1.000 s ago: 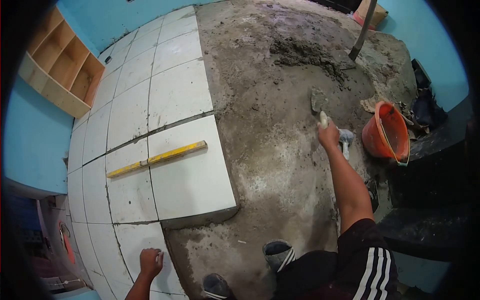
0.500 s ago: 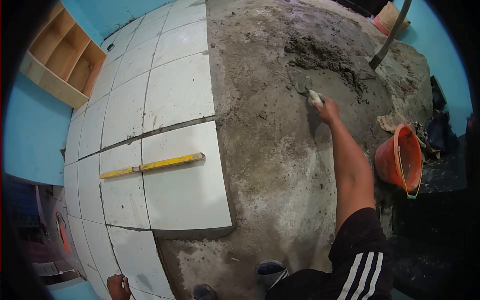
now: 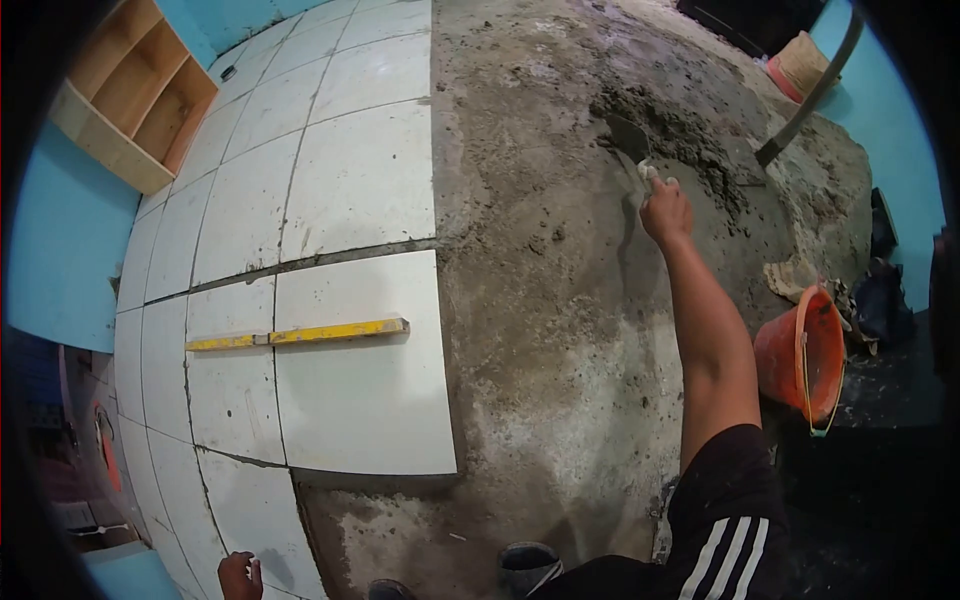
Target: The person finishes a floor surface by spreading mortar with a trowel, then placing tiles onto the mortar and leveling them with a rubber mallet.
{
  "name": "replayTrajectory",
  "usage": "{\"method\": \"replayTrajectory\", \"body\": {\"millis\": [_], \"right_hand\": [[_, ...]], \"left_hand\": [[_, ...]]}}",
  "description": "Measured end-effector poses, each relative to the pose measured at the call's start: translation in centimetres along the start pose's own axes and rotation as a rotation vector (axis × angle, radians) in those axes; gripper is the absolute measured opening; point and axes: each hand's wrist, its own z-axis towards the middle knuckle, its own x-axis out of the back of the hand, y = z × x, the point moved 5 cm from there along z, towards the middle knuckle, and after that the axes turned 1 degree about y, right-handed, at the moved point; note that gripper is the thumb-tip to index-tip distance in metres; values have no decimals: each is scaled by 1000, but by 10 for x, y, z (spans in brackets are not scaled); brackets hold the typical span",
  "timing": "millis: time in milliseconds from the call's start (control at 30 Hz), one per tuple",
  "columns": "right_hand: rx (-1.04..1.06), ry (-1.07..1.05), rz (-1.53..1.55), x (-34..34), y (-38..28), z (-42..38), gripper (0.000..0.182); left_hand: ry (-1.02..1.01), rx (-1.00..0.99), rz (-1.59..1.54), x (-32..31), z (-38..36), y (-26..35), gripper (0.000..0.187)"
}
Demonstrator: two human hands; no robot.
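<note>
My right hand point(image 3: 667, 212) is wrapped round the pale handle of a trowel point(image 3: 628, 138), whose dark blade lies against a heap of wet mortar point(image 3: 685, 140) on the rough floor. Down at the lower left, my left hand point(image 3: 240, 577) is curled over a white floor tile point(image 3: 262, 510); what its fingers hold, if anything, is hidden. A yellow spirit level point(image 3: 335, 331) rests across two tiles, mostly on the large white tile point(image 3: 365, 410) at the edge of the tiled area.
An orange bucket point(image 3: 800, 350) leans at the right, near a rough mound point(image 3: 820, 185) and a long slanting handle point(image 3: 815, 90). A wooden shelf unit point(image 3: 135, 85) stands against the blue wall at upper left. My shoes point(image 3: 528, 568) are at the bottom edge.
My right hand has moved the trowel slightly up and right, onto the mortar heap, and its blade has tilted up. The view has shifted a little. My left hand stays low.
</note>
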Motion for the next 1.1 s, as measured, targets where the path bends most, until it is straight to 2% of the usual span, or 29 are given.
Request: {"method": "replayTrajectory", "body": {"millis": [67, 133, 233, 300, 400, 500, 600, 633, 733, 833, 1067, 1100], "right_hand": [[-15, 5, -18, -13, -7, 18, 46], [-30, 14, -34, -28, -12, 32, 44], [-12, -80, -56, -32, -25, 43, 44], [76, -50, -12, -38, -16, 42, 49], [212, -5, -1, -35, 4, 32, 52], [318, 37, 5, -40, 24, 0, 57], [304, -11, 58, -27, 20, -43, 61], [283, -41, 80, -19, 17, -57, 61], [347, -26, 132, -15, 14, -90, 61], [364, -56, 148, -27, 8, -116, 61], [367, -164, 294, -11, -73, -245, 63], [402, -97, 327, -15, -84, -264, 62]], "left_hand": [[13, 180, -45, 0, -10, -14, 19], [-6, 218, -52, 0, -18, -21, 21], [-59, 268, -57, -4, -22, -23, 23], [-86, 278, -58, -4, -17, -15, 25], [41, 149, -140, -31, -12, -27, 14], [51, 89, -143, -36, 1, -17, 15], [-51, 45, -101, -34, 20, -3, 14], [-63, 116, -134, -38, 24, -4, 16], [-43, 36, -121, -42, 39, 4, 16], [-109, -56, -125, -51, 50, 18, 19], [-225, -191, -146, -73, 38, 38, 23], [-248, -166, -146, -78, 34, 36, 23]]}}
